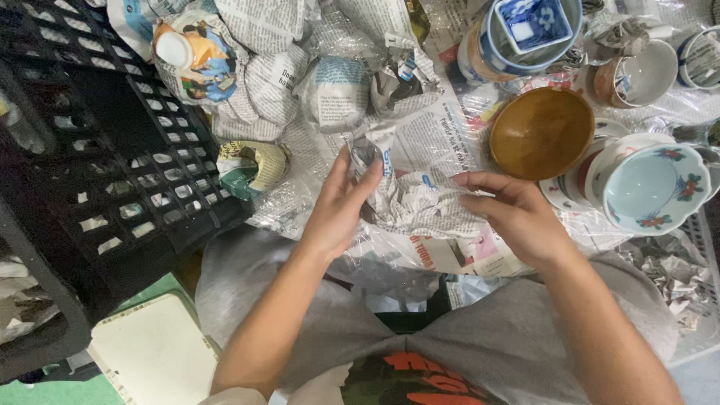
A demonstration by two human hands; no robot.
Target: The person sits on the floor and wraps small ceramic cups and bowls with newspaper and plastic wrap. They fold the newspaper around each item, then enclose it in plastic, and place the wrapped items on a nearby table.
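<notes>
- The left hand (339, 206) presses its fingers and thumb closed on the left side of a crumpled newspaper bundle (416, 199), fingertips pointing up and away from the body, forearm running down towards the lap.
- The right hand (514, 214) grips the bundle's right side, thumb and fingers curled inward and pinched on the paper, wrist bent, forearm coming in from the lower right.
- The bundle sits between both hands, on a flat newspaper sheet (442, 135) just in front of the person's lap; what is inside it cannot be told.
- A grey shirt (480, 337) with an orange print covers the lap below the hands.
- Just beyond the right hand stands a brown bowl (540, 131), tilted, its mouth facing the camera.
- Right of it, a white cup (649, 187) with red flowers and a pale blue inside rests on a saucer.
- Farther up, a blue-and-white square dish (532, 22) sits inside a round blue-rimmed bowl; a brown-rimmed cup (645, 75) lies near it.
- Above the left hand lie several wrapped newspaper balls (337, 94), grey print with blue patches.
- To their left, a wrapped parcel (196, 54) in bright orange and blue printed paper.
- Left of the left hand, a small yellow-green wrapped piece (251, 166) lies beside a black crate (97, 150).
- A cream board (154, 352) lies at lower left.
</notes>
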